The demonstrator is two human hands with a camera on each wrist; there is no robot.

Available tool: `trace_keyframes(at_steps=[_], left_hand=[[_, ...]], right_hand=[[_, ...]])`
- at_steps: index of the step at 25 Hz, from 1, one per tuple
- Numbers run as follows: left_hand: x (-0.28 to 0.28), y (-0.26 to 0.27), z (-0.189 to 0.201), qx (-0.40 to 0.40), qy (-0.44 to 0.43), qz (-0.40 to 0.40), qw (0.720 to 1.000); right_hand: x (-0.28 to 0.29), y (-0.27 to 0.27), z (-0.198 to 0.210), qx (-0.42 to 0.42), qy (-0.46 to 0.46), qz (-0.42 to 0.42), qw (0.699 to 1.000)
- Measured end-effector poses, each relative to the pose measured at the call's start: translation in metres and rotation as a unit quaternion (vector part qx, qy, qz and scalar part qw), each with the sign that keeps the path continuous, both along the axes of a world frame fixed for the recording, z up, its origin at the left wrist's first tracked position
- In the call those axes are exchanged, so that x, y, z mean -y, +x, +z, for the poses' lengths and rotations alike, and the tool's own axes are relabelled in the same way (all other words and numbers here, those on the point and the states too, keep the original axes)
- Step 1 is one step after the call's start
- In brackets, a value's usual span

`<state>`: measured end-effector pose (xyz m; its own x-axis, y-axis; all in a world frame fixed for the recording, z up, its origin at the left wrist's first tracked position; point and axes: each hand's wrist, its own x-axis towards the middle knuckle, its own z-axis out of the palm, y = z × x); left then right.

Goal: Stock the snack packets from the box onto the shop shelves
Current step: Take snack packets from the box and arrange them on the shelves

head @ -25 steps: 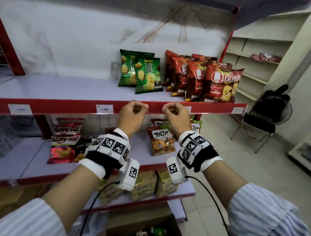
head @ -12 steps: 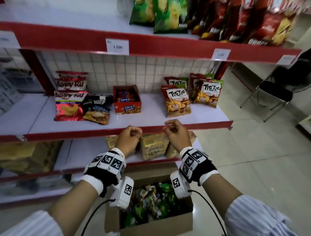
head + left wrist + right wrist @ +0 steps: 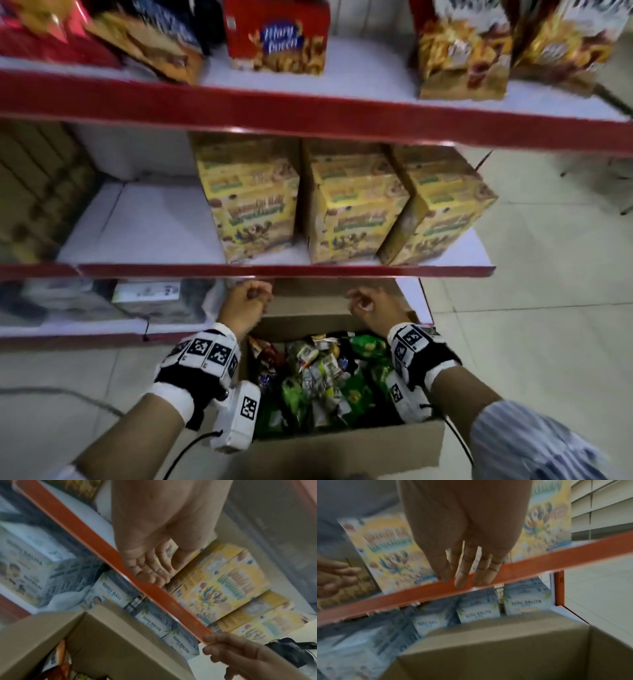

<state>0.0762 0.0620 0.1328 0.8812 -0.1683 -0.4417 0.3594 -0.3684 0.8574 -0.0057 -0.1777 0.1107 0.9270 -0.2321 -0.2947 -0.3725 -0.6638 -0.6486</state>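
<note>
My left hand [image 3: 245, 303] and right hand [image 3: 371, 306] hang over the far edge of the open cardboard box [image 3: 342, 448] on the floor, just below the red front edge of the low shelf [image 3: 274, 271]. Both are empty, fingers loosely curled. The snack packets [image 3: 325, 373] lie heaped inside the box. I judge I'm at the reach-in step; next I must lower my hands and close on one packet.

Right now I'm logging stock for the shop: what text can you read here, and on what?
"SUSU BALITA": pale milk cartons on the bottom shelf.
"SUSU BAYI": the neighbouring carton.
"Mary Pouch", roughly: red box.
Yellow boxes, snack packets, upper bags: too blurred.
</note>
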Motion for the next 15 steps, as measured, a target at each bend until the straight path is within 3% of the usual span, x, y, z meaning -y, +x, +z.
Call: trace_keyframes(at_steps=[5,8,13,15], left_hand=[[0.026,0.001,-0.130,-0.008,-0.011,-0.018,1.000],[0.041,0.003,-0.177,0.002,-0.036,-0.031,0.999],[0.051,0.006,-0.212,0.053,-0.072,-0.062,0.994],[0.048,0.005,-0.213,0.065,-0.070,-0.076,0.992]], right_hand=[[0.041,-0.005,-0.150,-0.060,-0.092,0.018,0.994],[0.054,-0.002,-0.216,-0.135,-0.159,0.036,0.977],[0.070,0.002,-0.287,-0.211,-0.226,0.056,0.949],[0.068,-0.004,-0.305,-0.230,-0.314,0.115,0.914]])
